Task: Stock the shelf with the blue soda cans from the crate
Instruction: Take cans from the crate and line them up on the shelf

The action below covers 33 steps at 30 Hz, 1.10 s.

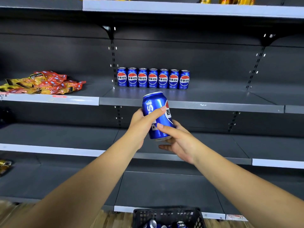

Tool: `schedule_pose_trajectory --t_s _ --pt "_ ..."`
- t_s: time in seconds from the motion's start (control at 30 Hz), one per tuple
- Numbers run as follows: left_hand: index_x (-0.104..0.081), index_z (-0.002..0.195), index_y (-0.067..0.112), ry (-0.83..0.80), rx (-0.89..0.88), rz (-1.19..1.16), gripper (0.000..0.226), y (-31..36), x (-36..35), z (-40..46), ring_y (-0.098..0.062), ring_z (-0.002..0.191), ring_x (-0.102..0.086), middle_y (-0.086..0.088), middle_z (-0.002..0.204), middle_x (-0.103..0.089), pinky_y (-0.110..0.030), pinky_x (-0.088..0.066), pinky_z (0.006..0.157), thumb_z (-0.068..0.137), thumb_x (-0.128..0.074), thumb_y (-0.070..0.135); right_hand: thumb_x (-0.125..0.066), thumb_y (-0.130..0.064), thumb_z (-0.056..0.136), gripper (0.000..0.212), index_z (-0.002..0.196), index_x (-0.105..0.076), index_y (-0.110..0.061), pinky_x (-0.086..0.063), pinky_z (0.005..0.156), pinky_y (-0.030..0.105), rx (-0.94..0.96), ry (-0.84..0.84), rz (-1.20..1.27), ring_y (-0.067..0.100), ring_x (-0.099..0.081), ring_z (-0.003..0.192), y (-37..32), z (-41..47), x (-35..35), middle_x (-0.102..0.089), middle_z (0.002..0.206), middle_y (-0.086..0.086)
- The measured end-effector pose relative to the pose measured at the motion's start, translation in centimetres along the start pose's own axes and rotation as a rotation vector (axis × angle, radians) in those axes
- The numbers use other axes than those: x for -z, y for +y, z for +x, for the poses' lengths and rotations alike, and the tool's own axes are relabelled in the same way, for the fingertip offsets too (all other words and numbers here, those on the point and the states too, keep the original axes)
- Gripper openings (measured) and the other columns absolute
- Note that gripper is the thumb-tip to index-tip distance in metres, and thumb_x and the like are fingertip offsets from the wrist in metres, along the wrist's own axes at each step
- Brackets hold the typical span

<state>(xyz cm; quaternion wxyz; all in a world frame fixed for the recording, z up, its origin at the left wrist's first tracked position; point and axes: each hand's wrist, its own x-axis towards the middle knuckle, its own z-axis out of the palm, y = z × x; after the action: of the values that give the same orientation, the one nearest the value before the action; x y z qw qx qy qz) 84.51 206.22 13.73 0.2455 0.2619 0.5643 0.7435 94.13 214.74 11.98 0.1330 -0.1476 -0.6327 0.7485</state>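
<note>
left hand (pixel 141 124): bare, no rings, short nails
right hand (pixel 178 139): bare, no rings
forearms: bare, no sleeves, no watch

The black crate (pixel 167 217) is cut off by the bottom edge, so its cans are only partly seen. Yellow packages (pixel 236 0) are cropped at the top edge. The small print on the shelf's price label (pixel 236 217) cannot be read.

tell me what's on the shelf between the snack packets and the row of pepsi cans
Nothing: in the head view the grey shelf lies bare between the snack packets and the row of Pepsi cans.
</note>
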Motion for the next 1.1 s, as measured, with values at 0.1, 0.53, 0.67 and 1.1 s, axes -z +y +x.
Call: schedule_pose_trajectory --t_s 0.1,0.53,0.67,1.1 --pt "-0.064 0.099 0.008 0.024 0.035 -0.057 0.033 0.2 0.1 0.0 -0.02 0.076 -0.07 -0.006 0.084 -0.073 -0.031 -0.057 0.072 0.074 -0.076 0.027 -0.073 -0.026 0.067 0.045 0.106 -0.05 -0.025 -0.046 0.08 0.037 -0.032 -0.086 0.058 0.016 -0.066 0.077 -0.2 -0.2 0.5 -0.07 0.092 -0.002" --pt "-0.063 0.106 0.009 0.041 0.098 0.077 0.04 0.6 0.3 0.6 -0.026 0.095 -0.068 -0.008 0.099 -0.072 -0.039 -0.054 0.086 0.082 -0.069 0.04 -0.075 -0.021 0.077 0.043 0.112 -0.052 -0.011 -0.053 0.092 0.036 0.037 0.097 -0.171 0.023 -0.067 0.099 -0.5 0.2 0.3 -0.068 0.11 0.007" --pt "-0.066 0.093 0.008 0.103 0.04 0.069 0.026 0.6 0.3 0.6 -0.017 0.073 -0.068 -0.006 0.087 -0.072 -0.026 -0.052 0.066 0.082 -0.07 0.031 -0.077 -0.021 0.076 0.039 0.104 -0.051 -0.019 -0.053 0.083 0.026 0.052 0.12 -0.245 0.014 -0.065 0.093 -0.6 0.1 -0.2 -0.066 0.105 -0.001" --pt "-0.067 0.105 0.002 -0.16 0.052 -0.076 0.042 -0.3 1.9 1.7 -0.031 0.098 -0.067 -0.017 0.103 -0.071 -0.045 -0.049 0.096 0.073 -0.07 0.028 -0.076 -0.008 0.073 0.031 0.103 -0.067 -0.012 -0.055 0.083 0.029 0.017 0.007 -0.308 0.018 -0.069 0.086 -2.5 0.7 1.0 -0.074 0.097 0.006"
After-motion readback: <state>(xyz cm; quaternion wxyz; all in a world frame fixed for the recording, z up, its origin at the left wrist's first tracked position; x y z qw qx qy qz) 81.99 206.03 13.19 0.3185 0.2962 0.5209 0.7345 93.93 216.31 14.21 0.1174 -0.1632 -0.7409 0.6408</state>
